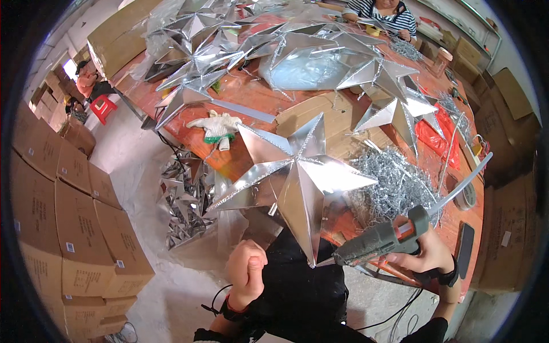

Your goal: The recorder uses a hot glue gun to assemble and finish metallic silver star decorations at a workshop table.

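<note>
A large silver five-pointed star (297, 168) with folded mirror-like faces lies at the table's near edge, one point toward me. Glittery trim runs along several of its ridges. My right hand (426, 251) grips a grey-green hot glue gun (372, 243), a long translucent glue stick (466, 180) jutting from its back. The gun's nozzle meets or nearly meets the star's lowest tip. Left of that tip, my left hand (247, 273) is closed, fingers curled together; whatever it may hold is hidden. A heap of silver tinsel trim (389, 180) lies right of the star.
More silver stars (392, 100) crowd the table's far part. A white work glove (217, 127), cardboard sheet (314, 117), tape roll (466, 196) and phone (465, 248) lie around. Stacked cartons (86, 240) stand left, above a bag of silver pieces (186, 200). A person (386, 17) sits opposite.
</note>
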Motion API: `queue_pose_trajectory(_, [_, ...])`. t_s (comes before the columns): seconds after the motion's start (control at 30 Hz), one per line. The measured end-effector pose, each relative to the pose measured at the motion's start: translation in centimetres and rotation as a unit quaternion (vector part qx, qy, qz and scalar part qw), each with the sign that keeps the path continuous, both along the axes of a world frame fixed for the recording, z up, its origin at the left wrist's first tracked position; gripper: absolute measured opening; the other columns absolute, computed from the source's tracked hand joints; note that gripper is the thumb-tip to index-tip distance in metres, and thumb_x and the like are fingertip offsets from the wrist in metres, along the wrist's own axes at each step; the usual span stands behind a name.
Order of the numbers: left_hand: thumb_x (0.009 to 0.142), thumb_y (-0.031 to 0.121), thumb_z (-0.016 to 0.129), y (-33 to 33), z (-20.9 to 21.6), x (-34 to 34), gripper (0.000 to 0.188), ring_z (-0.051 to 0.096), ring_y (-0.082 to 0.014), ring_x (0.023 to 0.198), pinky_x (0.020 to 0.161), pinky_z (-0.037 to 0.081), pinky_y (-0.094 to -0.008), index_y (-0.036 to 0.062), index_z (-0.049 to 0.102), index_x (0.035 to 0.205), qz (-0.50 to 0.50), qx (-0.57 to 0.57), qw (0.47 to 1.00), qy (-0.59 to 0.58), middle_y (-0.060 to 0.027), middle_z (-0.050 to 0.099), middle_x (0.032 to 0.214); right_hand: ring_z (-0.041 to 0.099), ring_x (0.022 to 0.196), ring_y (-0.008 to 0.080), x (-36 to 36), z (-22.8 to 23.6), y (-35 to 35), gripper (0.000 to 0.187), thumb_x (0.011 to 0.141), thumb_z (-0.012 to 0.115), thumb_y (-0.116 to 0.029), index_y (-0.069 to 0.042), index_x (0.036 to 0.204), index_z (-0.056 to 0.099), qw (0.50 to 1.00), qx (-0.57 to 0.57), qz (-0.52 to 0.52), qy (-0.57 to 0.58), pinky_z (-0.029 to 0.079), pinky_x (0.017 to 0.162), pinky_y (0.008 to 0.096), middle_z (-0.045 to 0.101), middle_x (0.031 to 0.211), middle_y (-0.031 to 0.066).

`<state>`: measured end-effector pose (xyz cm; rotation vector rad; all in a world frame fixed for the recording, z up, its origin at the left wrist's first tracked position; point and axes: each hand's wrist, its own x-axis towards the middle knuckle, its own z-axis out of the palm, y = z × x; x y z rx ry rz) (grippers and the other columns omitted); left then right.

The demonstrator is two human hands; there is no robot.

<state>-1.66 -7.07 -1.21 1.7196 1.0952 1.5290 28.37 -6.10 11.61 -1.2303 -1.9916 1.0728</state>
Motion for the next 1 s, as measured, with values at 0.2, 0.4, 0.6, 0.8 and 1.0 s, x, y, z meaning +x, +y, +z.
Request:
queue_pose_trajectory(0.2, [0.094, 0.021, 0.044, 0.5, 0.0, -0.2, 0.029, 0.048, -0.0176, 0.052, 0.051, 0.036, -0.0279, 0.0018, 0.048, 0.073, -0.113, -0.089, 0.989, 0.021, -0.0061, 0.051, 0.063, 0.052, 0.086, 0.0176, 1.0, 0.3, -0.7, 0.050, 0.066, 0.080, -0.020, -0.001, 0.103, 0.051, 0.997, -0.018, 0.036, -0.068, 0.042, 0.074, 0.0301, 0.054, 0.098, 0.0080])
queue_pose_trajectory(0.4, [0.096, 0.029, 0.044, 2.3, 0.4, 2.6, 0.031, 0.053, -0.0150, 0.074, 0.066, 0.043, -0.0260, 0.0004, 0.055, 0.097, -0.367, -0.408, 0.792, -0.268, -0.0062, 0.058, 0.088, 0.059, 0.079, 0.0209, 0.5, -1.0, -0.7, 0.037, 0.069, 0.078, -0.016, -0.003, 0.096, 0.057, 0.998, 0.012, -0.052, -0.020, 0.046, 0.068, 0.0302, 0.059, 0.092, 0.0106])
queue_pose_trajectory(0.6, [0.093, 0.028, 0.048, 4.0, -1.6, 3.5, 0.034, 0.053, -0.0185, 0.091, 0.076, 0.044, -0.0327, 0.0015, 0.050, 0.114, -0.506, -0.453, 0.610, -0.409, -0.0089, 0.055, 0.104, 0.056, 0.080, 0.0142, 0.8, -0.5, -1.2, 0.039, 0.069, 0.077, -0.012, -0.001, 0.099, 0.054, 0.980, -0.127, -0.148, 0.029, 0.045, 0.068, 0.0276, 0.057, 0.093, 0.0074])
queue_pose_trajectory(0.8, [0.091, 0.023, 0.051, 3.5, -1.9, 3.6, 0.037, 0.051, -0.0186, 0.091, 0.076, 0.043, -0.0323, 0.0033, 0.046, 0.122, -0.454, -0.450, 0.638, -0.428, -0.0087, 0.053, 0.106, 0.055, 0.067, 0.0101, 1.5, -2.0, -1.0, 0.053, 0.073, 0.073, -0.010, 0.001, 0.114, 0.043, 0.993, -0.044, -0.109, 0.012, 0.045, 0.055, 0.0240, 0.057, 0.092, 0.0071])
queue_pose_trajectory(1.0, [0.092, 0.014, 0.049, 2.4, -0.1, 2.6, 0.008, 0.047, -0.0154, 0.083, 0.075, 0.039, -0.0307, 0.0084, 0.047, 0.096, -0.380, -0.448, 0.696, -0.414, -0.0046, 0.048, 0.090, 0.056, 0.082, 0.0159, 1.2, -1.5, -1.0, 0.039, 0.068, 0.078, -0.015, -0.001, 0.098, 0.056, 0.984, -0.100, -0.141, 0.039, 0.045, 0.070, 0.0291, 0.056, 0.094, 0.0076])
